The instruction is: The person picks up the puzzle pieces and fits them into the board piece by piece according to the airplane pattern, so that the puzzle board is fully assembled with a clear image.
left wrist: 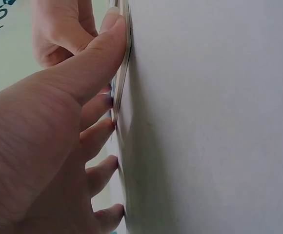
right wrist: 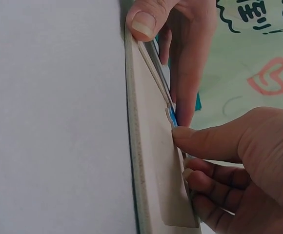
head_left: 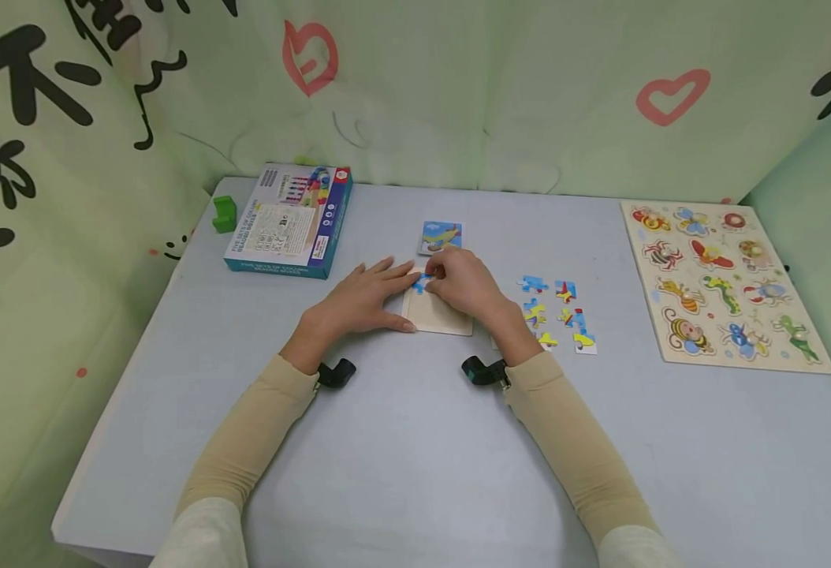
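Observation:
A small wooden puzzle tray (head_left: 438, 317) lies on the table between both hands. My left hand (head_left: 360, 301) is spread beside it, with the thumb on its near-left edge and the index finger at its far-left part. Curled fingers of my right hand (head_left: 467, 282) pinch a blue puzzle piece (head_left: 421, 284) at the tray's far-left corner. In the right wrist view, the right thumb (right wrist: 205, 141) presses by the blue edge of that piece, and the tray's recess (right wrist: 168, 180) shows bare wood. The fingers partly hide the piece.
Behind the tray lies a small picture card (head_left: 441, 236). Several loose puzzle pieces (head_left: 534, 284) lie right of the right hand. A boxed toy set (head_left: 281, 225) and a green block (head_left: 225, 214) stand far left. A large insect pegboard (head_left: 728, 292) lies far right.

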Demonstrator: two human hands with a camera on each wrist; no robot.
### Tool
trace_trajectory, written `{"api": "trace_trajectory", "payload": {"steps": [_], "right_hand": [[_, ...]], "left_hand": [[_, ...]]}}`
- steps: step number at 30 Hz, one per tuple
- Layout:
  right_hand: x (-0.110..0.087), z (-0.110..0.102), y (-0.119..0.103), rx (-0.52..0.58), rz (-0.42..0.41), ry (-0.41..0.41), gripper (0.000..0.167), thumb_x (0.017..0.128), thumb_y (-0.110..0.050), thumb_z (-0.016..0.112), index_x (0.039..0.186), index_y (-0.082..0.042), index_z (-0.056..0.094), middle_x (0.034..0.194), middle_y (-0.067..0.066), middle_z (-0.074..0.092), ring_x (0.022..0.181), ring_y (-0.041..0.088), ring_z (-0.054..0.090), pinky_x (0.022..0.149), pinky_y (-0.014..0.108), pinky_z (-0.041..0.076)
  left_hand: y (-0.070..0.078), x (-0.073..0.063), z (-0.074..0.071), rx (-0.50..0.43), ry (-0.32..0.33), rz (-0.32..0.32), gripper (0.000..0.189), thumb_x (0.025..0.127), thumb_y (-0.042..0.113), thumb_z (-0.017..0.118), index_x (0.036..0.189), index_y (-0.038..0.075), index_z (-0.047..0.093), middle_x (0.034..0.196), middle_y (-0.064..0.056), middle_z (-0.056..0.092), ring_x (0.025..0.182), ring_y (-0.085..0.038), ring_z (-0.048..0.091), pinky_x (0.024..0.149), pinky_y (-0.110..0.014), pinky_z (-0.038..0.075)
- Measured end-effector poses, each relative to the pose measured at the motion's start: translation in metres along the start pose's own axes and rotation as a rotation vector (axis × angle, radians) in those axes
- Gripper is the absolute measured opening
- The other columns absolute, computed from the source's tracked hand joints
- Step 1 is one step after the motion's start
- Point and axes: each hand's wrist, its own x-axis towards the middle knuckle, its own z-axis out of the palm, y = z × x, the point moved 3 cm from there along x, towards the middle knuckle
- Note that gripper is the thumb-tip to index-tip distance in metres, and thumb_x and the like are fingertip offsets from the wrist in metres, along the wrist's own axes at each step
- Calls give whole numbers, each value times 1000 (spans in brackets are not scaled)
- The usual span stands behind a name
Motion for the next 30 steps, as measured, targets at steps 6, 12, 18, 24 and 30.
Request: {"api": "trace_trajectory", "payload": {"steps": [6, 12, 18, 24, 30], "right_hand": [[-1, 0, 0, 1, 3, 5, 17, 91, -14, 70, 105, -3, 71, 94, 10, 65, 83, 23, 57, 73, 35, 48], [-3, -3, 2, -7, -7, 1, 18, 91, -16, 71, 105, -5, 71, 95, 8, 65, 84, 22, 58, 74, 35, 49], [-16, -23, 14, 18, -9, 36, 19, 91, -13, 67, 107, -5, 72, 101, 10, 69, 90, 24, 61, 79, 38, 52], [-37, -50, 40, 30, 55, 63, 25, 92, -9, 64, 115, -3, 71, 114, 12, 68, 100, 28, 60, 86, 43, 52], [-58, -72, 73, 42, 122, 63, 31, 91, -7, 64, 121, -3, 67, 121, 14, 66, 110, 31, 56, 94, 48, 48]], "left_hand": [[2, -1, 1, -15, -12, 18, 92, 86, 63, 64, 159, 23, 23, 167, 8, 17, 157, -26, 9, 123, -64, 11], [6, -1, 1, -3, -37, -1, 91, 88, 61, 63, 159, 24, 21, 167, 10, 18, 157, -25, 10, 123, -63, 13], [11, -1, -2, 49, -55, -23, 91, 88, 62, 62, 159, 24, 21, 167, 10, 17, 157, -25, 11, 123, -61, 17], [12, -2, -3, 42, -56, -29, 90, 89, 59, 63, 160, 24, 20, 167, 10, 16, 157, -25, 10, 124, -59, 15], [11, -2, -3, 27, -56, -36, 91, 88, 59, 65, 159, 24, 21, 167, 11, 17, 157, -24, 9, 125, -58, 14]]}}
